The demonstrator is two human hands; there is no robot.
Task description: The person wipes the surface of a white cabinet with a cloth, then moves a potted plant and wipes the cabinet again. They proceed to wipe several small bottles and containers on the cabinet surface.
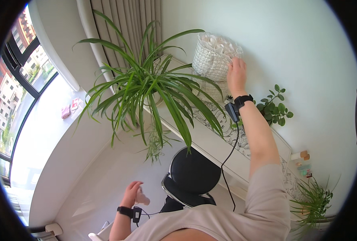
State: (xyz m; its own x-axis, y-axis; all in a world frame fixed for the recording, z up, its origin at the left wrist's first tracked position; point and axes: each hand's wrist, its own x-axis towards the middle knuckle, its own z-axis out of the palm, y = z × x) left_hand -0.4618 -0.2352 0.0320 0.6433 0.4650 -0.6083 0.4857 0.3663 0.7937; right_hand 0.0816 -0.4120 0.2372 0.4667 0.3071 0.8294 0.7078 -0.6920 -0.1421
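At the upper middle, my right hand is raised to a white textured fabric cover with a ruffled top, its fingers on the ruffle's right edge. What lies under this cover cannot be seen. Low on the left, my left hand holds a small crumpled pale pink cloth. Both wrists wear black straps with small boxes and cables. A large spider plant spreads its long leaves just left of the fabric cover, some of them reaching in front of it.
A long white cabinet with a leaf-patterned top runs along the wall. Before it stands a black chair. A jade-like plant is right of my forearm, another spiky plant at lower right. Pink packets lie on the windowsill.
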